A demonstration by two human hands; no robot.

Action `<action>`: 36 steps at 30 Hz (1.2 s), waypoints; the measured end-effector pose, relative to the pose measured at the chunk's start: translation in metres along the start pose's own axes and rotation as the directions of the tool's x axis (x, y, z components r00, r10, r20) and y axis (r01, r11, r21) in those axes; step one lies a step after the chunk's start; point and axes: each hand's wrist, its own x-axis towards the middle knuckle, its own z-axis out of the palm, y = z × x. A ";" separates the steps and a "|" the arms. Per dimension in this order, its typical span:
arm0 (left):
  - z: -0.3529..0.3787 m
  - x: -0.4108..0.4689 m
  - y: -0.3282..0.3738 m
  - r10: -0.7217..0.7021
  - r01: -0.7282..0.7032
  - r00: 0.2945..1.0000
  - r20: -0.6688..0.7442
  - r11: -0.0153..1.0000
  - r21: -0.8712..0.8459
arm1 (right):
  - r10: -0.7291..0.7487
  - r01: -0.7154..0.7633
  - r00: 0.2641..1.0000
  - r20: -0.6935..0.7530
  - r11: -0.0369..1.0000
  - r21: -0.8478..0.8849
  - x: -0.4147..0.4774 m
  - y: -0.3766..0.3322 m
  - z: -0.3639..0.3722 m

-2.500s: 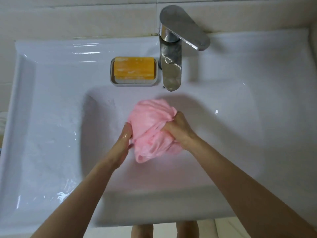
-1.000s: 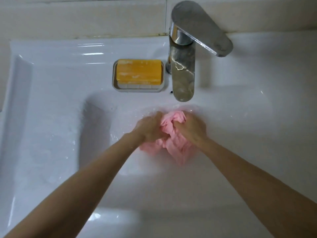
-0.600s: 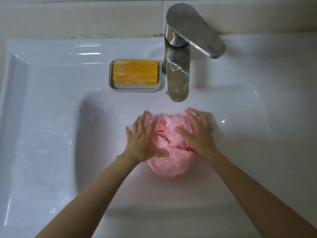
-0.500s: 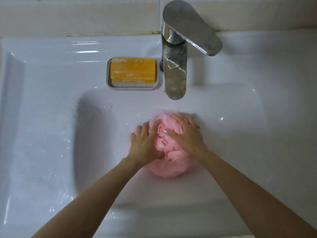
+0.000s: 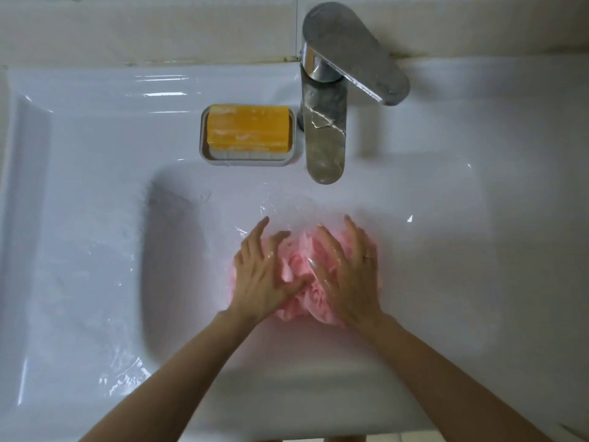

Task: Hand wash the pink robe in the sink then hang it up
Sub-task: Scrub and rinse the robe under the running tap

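Observation:
The pink robe (image 5: 302,275) lies bunched into a wet wad on the bottom of the white sink (image 5: 95,250), below the tap spout. My left hand (image 5: 261,275) presses on its left side with fingers spread and straight. My right hand (image 5: 347,275) presses on its right side, fingers straight too, a ring on one finger. Both palms cover much of the fabric. No water stream is visible from the spout.
A chrome tap (image 5: 325,122) rises at the back of the basin, its lever pointing right. Left of it, a grey soap dish (image 5: 248,159) holds an orange bar of soap (image 5: 248,127). Beige wall tiles run behind the sink. Water films the basin's left ledge.
Earlier both hands gripped and squeezed the bunched robe. They have since opened and now press flat on it, spread a little wider apart than half a second ago.

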 end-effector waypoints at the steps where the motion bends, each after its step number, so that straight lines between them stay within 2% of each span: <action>1: 0.013 -0.002 -0.001 -0.028 0.024 0.997 0.070 0.998 0.055 | -0.014 0.016 0.999 0.044 0.999 -0.045 0.002 -0.001 0.008; 3: 0.033 -0.007 -0.001 -0.073 0.057 0.992 0.100 0.986 0.155 | -0.017 0.028 0.995 0.099 0.993 -0.112 0.001 -0.001 0.025; 4: 0.037 -0.007 0.000 -0.093 0.078 0.993 0.073 0.978 0.192 | -0.030 0.040 0.996 0.080 0.991 -0.129 0.001 -0.001 0.032; 7: 0.045 0.000 0.003 -0.022 0.034 0.999 -0.043 0.953 0.300 | -0.082 0.065 0.994 -0.072 0.975 -0.211 0.011 0.003 0.045; 10: 0.046 0.014 0.000 0.024 0.008 0.992 -0.120 0.965 0.262 | -0.147 0.103 0.979 -0.139 0.954 -0.281 0.027 0.009 0.052; 12: 0.050 0.025 -0.004 -0.004 0.018 0.998 -0.069 0.978 0.207 | -0.161 0.106 0.973 -0.166 0.948 -0.300 0.036 0.008 0.055; 13: 0.051 0.031 -0.004 -0.018 0.017 1.000 0.002 0.989 0.145 | -0.150 0.086 0.970 -0.190 0.947 -0.309 0.041 0.009 0.057; 16: 0.061 0.053 -0.011 -0.080 0.058 0.982 0.172 0.990 0.130 | -0.079 -0.010 0.950 -0.301 0.959 -0.284 0.059 0.010 0.063; 17: 0.059 0.058 -0.010 -0.076 0.060 0.993 0.093 0.983 0.172 | -0.026 -0.058 0.953 -0.302 0.962 -0.266 0.065 0.008 0.062; 18: 0.054 0.062 -0.007 -0.116 0.103 0.991 0.070 0.981 0.166 | 0.038 -0.111 0.957 -0.288 0.964 -0.242 0.072 0.005 0.063; 20: 0.042 0.074 0.000 -0.077 0.066 0.982 0.173 0.996 0.064 | 0.214 -0.250 0.950 -0.229 0.958 -0.142 0.083 -0.008 0.057; 21: 0.032 0.080 0.005 -0.113 0.094 0.975 0.193 0.990 0.106 | 0.323 -0.337 0.929 -0.179 0.940 -0.055 0.087 -0.014 0.052; 22: 0.018 0.083 0.010 -0.204 0.194 0.965 0.167 0.978 0.079 | 0.445 -0.443 0.888 -0.115 0.896 0.046 0.092 -0.019 0.044; 23: 0.003 0.087 0.011 -0.225 0.228 0.958 0.175 0.974 0.007 | 0.548 -0.542 0.836 -0.005 0.828 0.145 0.095 -0.021 0.033; 24: -0.016 0.083 0.012 -0.215 0.258 0.951 0.224 0.949 -0.182 | 0.592 -0.596 0.799 0.102 0.759 0.260 0.096 -0.021 0.018; 26: -0.050 0.077 0.011 -0.127 0.280 0.936 0.328 0.834 -0.476 | 0.519 -0.550 0.824 0.226 0.642 0.533 0.090 -0.019 -0.018; 28: -0.063 0.065 0.005 -0.159 0.276 0.955 0.249 0.783 -0.557 | 0.409 -0.398 0.896 0.171 0.573 0.716 0.077 -0.024 -0.051; 29: -0.062 0.058 0.003 -0.189 0.252 0.966 0.175 0.832 -0.495 | 0.374 -0.332 0.921 0.109 0.606 0.723 0.069 -0.026 -0.058; 30: -0.056 0.050 0.004 -0.182 0.201 0.979 0.087 0.921 -0.333 | 0.342 -0.283 0.939 0.036 0.709 0.646 0.059 -0.027 -0.057; 31: -0.046 0.042 0.002 -0.093 0.094 0.996 0.007 0.993 -0.066 | 0.277 -0.222 0.960 -0.047 0.850 0.478 0.050 -0.027 -0.053; 32: -0.034 0.034 0.001 0.028 -0.025 1.000 -0.014 0.986 0.162 | 0.167 -0.141 0.982 -0.084 0.957 0.254 0.043 -0.025 -0.045; 33: -0.021 0.026 -0.002 0.097 -0.101 0.995 0.029 0.953 0.285 | 0.066 -0.063 0.996 -0.066 0.997 0.050 0.037 -0.019 -0.034; 34: -0.007 0.019 -0.005 0.106 -0.130 0.991 0.087 0.930 0.343 | 0.013 -0.014 1.000 -0.011 0.997 -0.082 0.031 -0.014 -0.022; 36: 0.018 0.008 -0.014 0.050 -0.104 0.984 0.171 0.940 0.324 | -0.027 0.045 0.994 0.102 0.982 -0.181 0.020 -0.006 0.002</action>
